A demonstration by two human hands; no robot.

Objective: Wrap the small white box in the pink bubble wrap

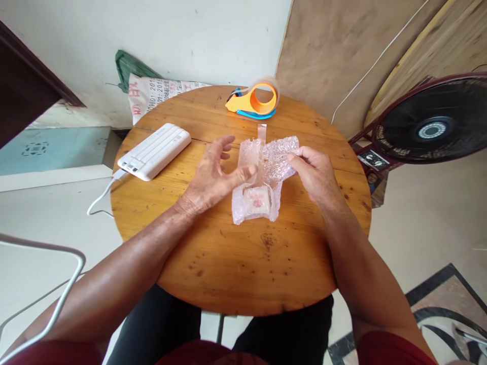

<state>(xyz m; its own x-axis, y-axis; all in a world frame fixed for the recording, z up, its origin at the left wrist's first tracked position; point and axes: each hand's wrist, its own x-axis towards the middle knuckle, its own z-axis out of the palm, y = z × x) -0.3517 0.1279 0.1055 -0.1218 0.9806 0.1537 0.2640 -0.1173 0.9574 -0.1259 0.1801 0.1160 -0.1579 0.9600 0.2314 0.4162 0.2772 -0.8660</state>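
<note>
Smooth brown planks with dark knots and pinholes are joined into a round wooden table, set close to a scuffed pale wall. At its left edge a white power bank is laid aslant, its hard casing lined with long grooves, and a white cable is plugged into its near end. Next, the left hand is held with fingers spread and nothing gripped; its thumb is stretched over the left part of the bubble wrap, though whether the two are touching cannot be told. Farther back, a tape dispenser is seen — orange and blue plastic around a ring of clear tape.

Between the hands, near the middle of the table, the wrap is spread with its longer run pointing away from the body, crinkled and glossy. A flat, squarish packet with a reddish mark is framed by its near end; a shiny strip juts from its far edge. An upper flap is splayed rightward — there its edge is pinched between thumb and fingers of the right hand. Beyond the table's right side, a round, dark fan is placed.
</note>
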